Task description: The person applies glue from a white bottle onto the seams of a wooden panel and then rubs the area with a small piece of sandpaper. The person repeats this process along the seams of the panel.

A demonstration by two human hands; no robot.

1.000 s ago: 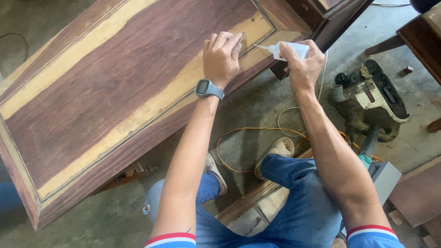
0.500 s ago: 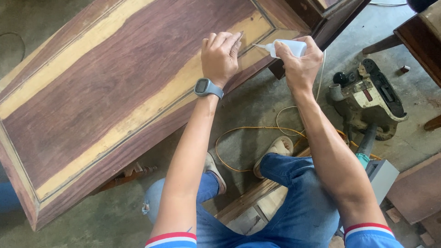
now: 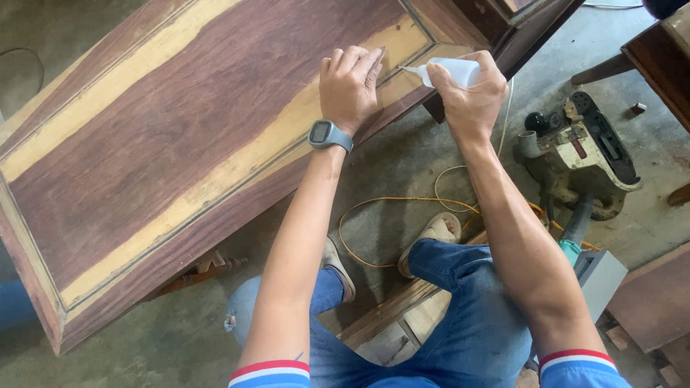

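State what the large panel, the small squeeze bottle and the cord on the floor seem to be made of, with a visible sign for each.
Large panel: wood, dark reddish with pale yellow streaks; grain shows, finish looks matt.
Small squeeze bottle, in the right hand: probably soft translucent white plastic with a pointed nozzle.
Cord: likely rubber or plastic sheathing, orange, lying in loose loops.

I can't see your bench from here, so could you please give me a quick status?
Left hand flat on wooden panel. Right hand gripping white squeeze bottle, nozzle at panel's edge groove. Nothing between them.
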